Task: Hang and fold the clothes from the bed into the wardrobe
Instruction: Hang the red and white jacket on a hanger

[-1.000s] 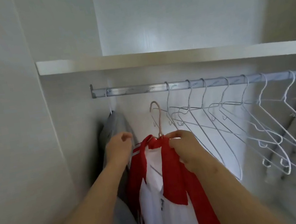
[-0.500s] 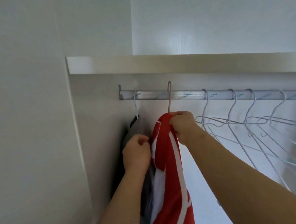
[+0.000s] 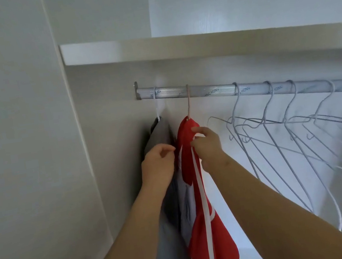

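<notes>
A red garment with white stripes (image 3: 199, 231) hangs from a pink hanger (image 3: 189, 104) hooked on the metal wardrobe rail (image 3: 211, 91). My left hand (image 3: 158, 164) is at the garment's left shoulder edge, fingers curled and pinching the fabric. At the right shoulder, just below the hanger neck, my right hand (image 3: 208, 146) pinches the red cloth between thumb and forefinger. Left of the red one hangs a grey garment (image 3: 167, 247) on a white hanger (image 3: 157, 109), close against the wardrobe's side wall.
Several bare white wire hangers (image 3: 277, 135) hang on the rail to the right, crowded together. A white shelf (image 3: 196, 41) runs just above the rail. The wardrobe's side panel (image 3: 24, 151) fills the left.
The pink hanger with the red garment rose from below the rail and now hangs on it. My right hand slid from the hanger neck down to the shoulder.
</notes>
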